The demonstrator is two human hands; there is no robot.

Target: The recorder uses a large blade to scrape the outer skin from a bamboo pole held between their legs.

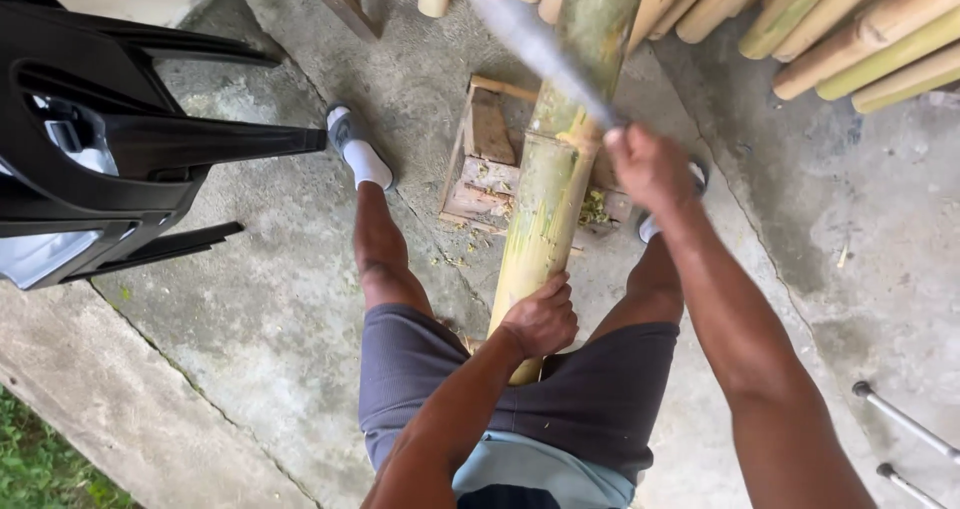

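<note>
A thick green-yellow bamboo pole (555, 169) runs from between my legs up across a small wooden block stand (482, 159). My left hand (542, 319) grips the pole's near end, holding it against my lap. My right hand (648, 164) is shut on the handle of a long blade (530, 39), which is motion-blurred and raised over the pole's upper part. Green shavings lie on the stand beside the pole.
A black plastic chair (110, 149) stands at the left. Several cut bamboo poles (850, 29) are stacked at the top right. Two thin metal legs (905, 434) show at the bottom right. The floor is rough concrete, with grass at the bottom left corner.
</note>
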